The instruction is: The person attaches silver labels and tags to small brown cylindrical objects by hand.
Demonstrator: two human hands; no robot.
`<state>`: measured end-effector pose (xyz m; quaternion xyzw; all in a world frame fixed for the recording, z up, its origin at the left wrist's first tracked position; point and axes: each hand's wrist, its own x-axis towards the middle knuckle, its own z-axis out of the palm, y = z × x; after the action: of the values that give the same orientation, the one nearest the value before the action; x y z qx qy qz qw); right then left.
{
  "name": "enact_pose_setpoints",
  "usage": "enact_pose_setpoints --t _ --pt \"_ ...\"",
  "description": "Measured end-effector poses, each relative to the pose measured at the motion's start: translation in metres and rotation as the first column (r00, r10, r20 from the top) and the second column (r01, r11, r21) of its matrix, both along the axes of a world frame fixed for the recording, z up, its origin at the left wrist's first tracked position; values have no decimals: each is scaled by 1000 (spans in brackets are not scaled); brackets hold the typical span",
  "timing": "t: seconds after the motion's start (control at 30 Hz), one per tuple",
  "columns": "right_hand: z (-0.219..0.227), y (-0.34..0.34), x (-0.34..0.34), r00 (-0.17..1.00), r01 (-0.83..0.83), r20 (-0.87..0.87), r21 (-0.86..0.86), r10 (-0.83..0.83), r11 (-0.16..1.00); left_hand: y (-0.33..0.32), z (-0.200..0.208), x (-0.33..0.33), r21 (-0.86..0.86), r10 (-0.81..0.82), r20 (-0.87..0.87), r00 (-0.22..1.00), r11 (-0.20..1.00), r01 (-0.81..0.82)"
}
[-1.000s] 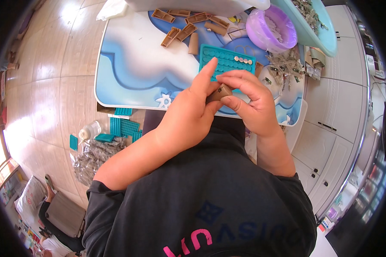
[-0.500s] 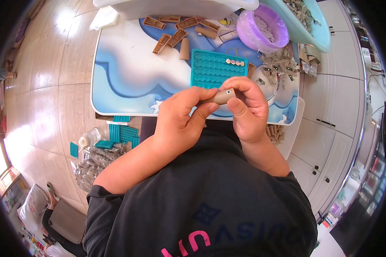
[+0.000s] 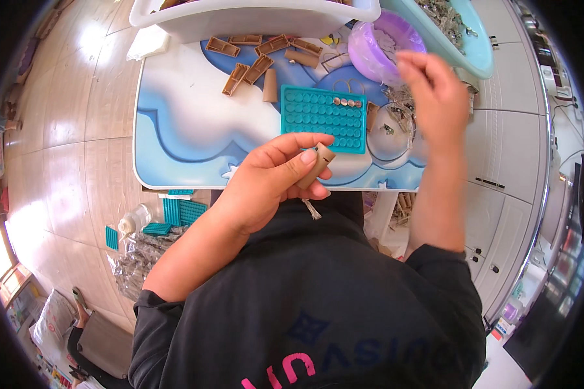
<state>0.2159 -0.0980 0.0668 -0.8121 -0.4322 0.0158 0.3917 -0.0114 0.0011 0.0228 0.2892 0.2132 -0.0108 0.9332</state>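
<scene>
My left hand is closed around a brown plastic casing, tilted, with a small dark slot near its upper end. A light frayed strand hangs below that hand. My right hand is raised beside the purple bowl, apart from the casing; blur and the bent fingers hide whether it holds anything. Just beyond my left hand lies a teal tray with rows of round pockets. Several small silvery discs sit in its far right part.
Several brown casings lie on the blue-and-white table. A white bin stands at the back. At the far right are a light-blue basin and small parts in clear bags. Teal trays and plastic bags lie on the floor.
My right hand has let go of the casing and moved up and right to the purple bowl. The left hand keeps the casing, now turned more upright and nearer to me.
</scene>
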Motion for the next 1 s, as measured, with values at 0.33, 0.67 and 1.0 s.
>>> enact_pose_setpoints --t 0.33,0.67,1.0 --pt "-16 69 70 860 153 436 -716 265 681 -3 -6 6 -44 41 -56 998 998 -44" --pt "-8 32 78 995 -15 -98 -337 -19 941 -6 -4 6 -55 63 -77 995 996 -67" --pt "-14 18 78 975 27 -214 -104 -49 994 -10 -5 8 -20 70 -64 995 997 -72"
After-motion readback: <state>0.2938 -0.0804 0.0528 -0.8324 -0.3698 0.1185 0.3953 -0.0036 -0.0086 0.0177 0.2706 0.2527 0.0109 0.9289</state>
